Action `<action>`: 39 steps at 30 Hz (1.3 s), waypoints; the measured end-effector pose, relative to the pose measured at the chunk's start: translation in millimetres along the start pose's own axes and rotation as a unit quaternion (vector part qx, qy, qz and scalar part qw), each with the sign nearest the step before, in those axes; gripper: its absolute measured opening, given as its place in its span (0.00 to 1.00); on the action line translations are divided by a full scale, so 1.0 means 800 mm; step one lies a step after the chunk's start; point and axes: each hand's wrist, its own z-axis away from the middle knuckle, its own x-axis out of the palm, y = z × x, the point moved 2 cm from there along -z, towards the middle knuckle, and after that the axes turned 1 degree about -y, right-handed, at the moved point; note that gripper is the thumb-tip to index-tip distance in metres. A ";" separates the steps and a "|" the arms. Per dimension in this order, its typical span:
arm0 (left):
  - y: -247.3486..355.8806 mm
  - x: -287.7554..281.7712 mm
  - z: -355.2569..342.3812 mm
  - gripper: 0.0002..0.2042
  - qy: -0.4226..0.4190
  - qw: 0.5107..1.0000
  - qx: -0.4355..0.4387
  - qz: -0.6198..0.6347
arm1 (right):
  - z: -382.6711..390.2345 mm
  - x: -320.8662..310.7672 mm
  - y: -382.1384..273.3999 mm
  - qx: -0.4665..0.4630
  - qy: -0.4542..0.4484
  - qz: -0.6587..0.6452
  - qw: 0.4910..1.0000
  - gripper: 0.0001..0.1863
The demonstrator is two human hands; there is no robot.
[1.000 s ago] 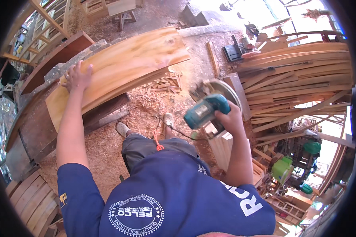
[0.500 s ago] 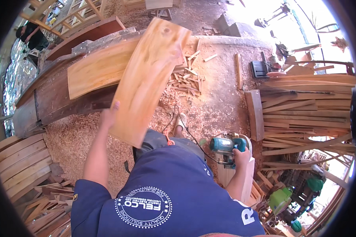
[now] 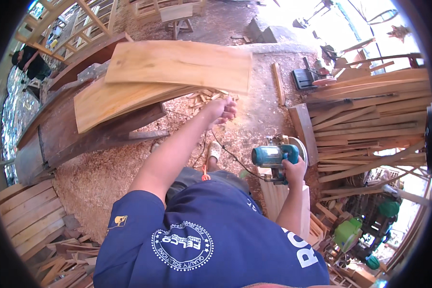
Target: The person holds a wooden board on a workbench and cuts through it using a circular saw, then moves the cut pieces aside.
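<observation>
Lying flat on another plank (image 3: 115,98), the top board (image 3: 177,65) sits across the dark log (image 3: 81,139), no hand on it. Left hand (image 3: 222,109) hangs just below its near edge, fingers loosely curled, empty. Right hand (image 3: 293,170) grips the teal saw (image 3: 273,156) over a sawdust floor (image 3: 96,177).

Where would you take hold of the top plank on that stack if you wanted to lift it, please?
Grip the top plank at its right end, coming from the right side. That end juts out past the lower plank with nothing beneath it, so fingers can probably wrap under the edge. The left hand is already close below that end; the right hand holds the circular saw.
</observation>
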 end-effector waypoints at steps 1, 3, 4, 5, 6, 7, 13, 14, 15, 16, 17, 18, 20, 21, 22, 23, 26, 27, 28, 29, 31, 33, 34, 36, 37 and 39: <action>0.021 0.006 -0.001 0.24 -0.019 0.960 0.086 -0.265 | -0.003 -0.001 0.009 -0.003 0.008 0.024 1.000 0.08; 0.061 0.013 0.017 0.18 0.000 0.803 0.270 -0.531 | -0.005 -0.006 0.027 -0.013 0.012 0.037 0.999 0.08; 0.087 0.005 0.039 0.19 0.039 0.752 0.366 -0.547 | 0.000 -0.008 0.025 -0.009 0.016 0.036 0.999 0.08; 0.123 -0.013 0.053 0.18 0.074 0.769 0.328 -0.544 | 0.009 -0.007 0.017 0.019 0.011 0.050 0.999 0.10; 0.164 -0.041 0.052 0.19 0.108 0.784 0.293 -0.536 | 0.018 -0.002 0.012 0.044 0.007 0.066 0.997 0.11; 0.196 -0.090 0.038 0.22 0.207 0.712 0.325 -0.587 | 0.022 0.006 0.011 0.041 -0.004 0.065 0.997 0.11; 0.294 -0.231 -0.012 0.34 0.462 0.522 0.291 -0.655 | 0.056 0.024 0.016 0.041 -0.004 0.073 0.997 0.08; 0.291 -0.243 -0.022 0.35 0.446 0.520 0.319 -0.655 | 0.062 0.030 0.004 0.068 -0.008 0.068 0.995 0.07; 0.288 -0.260 -0.027 0.35 0.450 0.525 0.313 -0.651 | 0.059 0.039 -0.006 0.065 -0.013 0.075 0.995 0.07; 0.280 -0.255 -0.037 0.34 0.445 0.517 0.321 -0.657 | 0.061 0.038 -0.013 0.061 -0.017 0.090 0.994 0.07; 0.277 -0.243 -0.033 0.34 0.439 0.506 0.330 -0.665 | 0.068 0.039 -0.026 0.058 -0.022 0.102 0.993 0.06; 0.271 -0.237 -0.026 0.34 0.424 0.539 0.309 -0.659 | 0.072 0.046 -0.037 0.075 -0.032 0.092 0.992 0.05; 0.255 -0.257 -0.010 0.33 0.460 0.512 0.308 -0.657 | 0.072 0.059 -0.059 0.048 -0.031 0.126 0.990 0.06; 0.247 -0.261 0.003 0.33 0.457 0.528 0.303 -0.648 | 0.071 0.063 -0.071 0.020 -0.031 0.149 0.988 0.07; 0.238 -0.271 0.022 0.33 0.456 0.542 0.298 -0.640 | 0.069 0.068 -0.082 0.021 -0.034 0.118 0.992 0.10; 0.232 -0.289 0.035 0.33 0.465 0.533 0.299 -0.641 | 0.068 0.075 -0.091 0.023 -0.041 0.083 0.995 0.12; 0.218 -0.336 0.066 0.31 0.498 0.504 0.273 -0.650 | 0.065 0.090 -0.137 0.004 -0.066 0.019 0.998 0.13; 0.218 -0.344 0.070 0.31 0.493 0.503 0.276 -0.654 | 0.064 0.097 -0.154 -0.011 -0.085 -0.023 0.996 0.14; 0.218 -0.353 0.074 0.31 0.500 0.496 0.278 -0.654 | 0.061 0.106 -0.171 -0.008 -0.084 -0.025 0.996 0.14; 0.218 -0.357 0.075 0.30 0.506 0.489 0.279 -0.654 | 0.058 0.116 -0.190 -0.043 -0.095 -0.039 0.994 0.15; 0.219 -0.357 0.076 0.30 0.512 0.486 0.275 -0.652 | 0.050 0.135 -0.221 -0.082 -0.124 -0.060 0.987 0.17; 0.215 -0.352 0.071 0.29 0.515 0.490 0.271 -0.649 | 0.030 0.159 -0.234 -0.144 -0.124 -0.070 0.979 0.17; 0.214 -0.354 0.074 0.29 0.521 0.483 0.272 -0.649 | 0.022 0.173 -0.240 -0.144 -0.137 -0.064 0.978 0.17; 0.216 -0.351 0.072 0.29 0.528 0.481 0.273 -0.645 | 0.006 0.193 -0.248 -0.134 -0.149 -0.026 0.979 0.15; 0.215 -0.349 0.073 0.29 0.527 0.483 0.267 -0.646 | 0.003 0.204 -0.252 -0.134 -0.154 -0.022 0.979 0.15; 0.214 -0.346 0.075 0.29 0.531 0.489 0.254 -0.644 | -0.002 0.220 -0.260 -0.169 -0.150 -0.014 0.974 0.14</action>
